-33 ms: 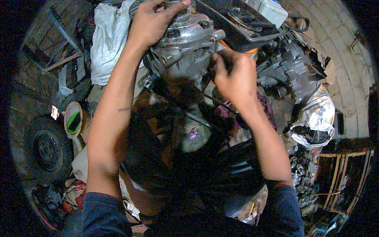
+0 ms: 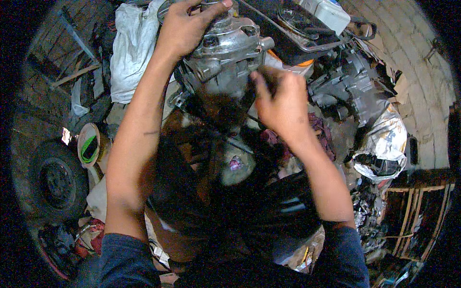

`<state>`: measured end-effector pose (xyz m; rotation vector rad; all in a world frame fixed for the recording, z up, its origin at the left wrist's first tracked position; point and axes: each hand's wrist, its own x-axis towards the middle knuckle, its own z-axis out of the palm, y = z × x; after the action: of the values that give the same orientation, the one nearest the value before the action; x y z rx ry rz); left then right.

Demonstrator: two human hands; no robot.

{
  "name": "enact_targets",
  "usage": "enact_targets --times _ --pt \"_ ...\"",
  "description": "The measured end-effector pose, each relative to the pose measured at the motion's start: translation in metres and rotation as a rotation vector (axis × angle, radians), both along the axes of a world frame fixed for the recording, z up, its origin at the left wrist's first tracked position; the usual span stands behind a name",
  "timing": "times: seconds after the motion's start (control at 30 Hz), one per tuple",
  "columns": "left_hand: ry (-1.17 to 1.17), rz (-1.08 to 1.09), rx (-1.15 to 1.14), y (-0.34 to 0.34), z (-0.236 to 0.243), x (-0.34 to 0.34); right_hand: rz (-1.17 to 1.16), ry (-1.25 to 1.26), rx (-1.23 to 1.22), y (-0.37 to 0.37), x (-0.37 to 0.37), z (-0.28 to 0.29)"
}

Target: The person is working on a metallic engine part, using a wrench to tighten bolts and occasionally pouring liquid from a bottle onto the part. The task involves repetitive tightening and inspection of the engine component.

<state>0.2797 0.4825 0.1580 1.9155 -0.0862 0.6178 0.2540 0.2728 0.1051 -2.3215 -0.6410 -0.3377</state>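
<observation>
Metal casing [image 2: 230,60], one: between the hands, long axis unclear. Left hand [image 2: 185,31]: nearer, over its upper left, thumb spread, hold unclear. Right hand [image 2: 285,98]: blurred, curled, at its right side; contents cannot be told.

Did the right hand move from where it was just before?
Yes. Against the silver metal casing, which sits in the same place in view, the right hand has shifted slightly left and lower in the picture.

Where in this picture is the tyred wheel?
In the head view, the tyred wheel is at far left, just below and left of the pale container with green inside.
</observation>
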Motion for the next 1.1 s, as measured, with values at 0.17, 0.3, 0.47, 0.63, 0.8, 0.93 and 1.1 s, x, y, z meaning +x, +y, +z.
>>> enact_targets --times 0.17,0.3,0.47,0.63,0.8,0.93,1.1 --pt "-0.018 -0.001 0.039 -0.001 0.0 0.0 -0.056 -0.019 0.043 -0.002 0.01 -0.001" --pt "0.031 0.049 -0.01 -0.006 0.005 -0.004 -0.029 0.083 -0.07 0.002 -0.007 0.008" --pt "0.028 0.041 0.049 -0.007 0.004 -0.003 -0.027 -0.09 0.02 -0.003 0.006 -0.004" --pt "-0.003 0.056 0.068 -0.005 0.004 -0.003 -0.042 0.099 -0.027 -0.003 0.007 0.003" --pt "0.012 0.076 0.046 -0.006 0.004 -0.005 0.051 0.098 -0.097 0.002 -0.015 0.009" --pt "0.027 0.09 0.062 -0.007 0.006 -0.005 -0.089 0.11 0.091 -0.001 0.014 0.004" --pt "-0.031 0.074 0.071 -0.007 0.005 -0.005 -0.015 0.06 -0.026 0.002 -0.004 0.005"
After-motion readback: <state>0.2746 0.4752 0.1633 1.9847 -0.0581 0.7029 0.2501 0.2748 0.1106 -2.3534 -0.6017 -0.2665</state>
